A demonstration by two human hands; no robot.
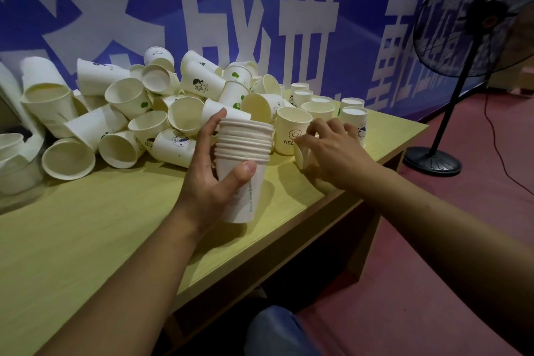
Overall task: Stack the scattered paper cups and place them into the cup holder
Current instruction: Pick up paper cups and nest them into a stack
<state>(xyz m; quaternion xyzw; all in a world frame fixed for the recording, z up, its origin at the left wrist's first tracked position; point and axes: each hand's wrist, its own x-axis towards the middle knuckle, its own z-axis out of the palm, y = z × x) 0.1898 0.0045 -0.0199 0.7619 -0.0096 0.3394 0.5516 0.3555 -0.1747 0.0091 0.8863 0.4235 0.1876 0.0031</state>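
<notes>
A black pedestal fan (pixel 474 13) stands right of the wooden table (pixel 86 240).

A nested stack of white paper cups (pixel 244 165), rims up and slightly tilted, sits between the left hand's fingers (pixel 209 130) and thumb. Beyond those fingertips, loose white paper cups (pixel 150 107) lie heaped, mostly tipped; one lying cup (pixel 300 153) sits under the right hand's fingers (pixel 318 131).

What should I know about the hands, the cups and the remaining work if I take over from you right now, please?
Left hand grips the nested stack of cups, upright above the table.
Right hand has its fingers curled round a cup lying on its side, beside the upright smiley cup.
Done: one stack started.
Left: the loose pile and the upright cups behind. No cup holder in view.
</notes>
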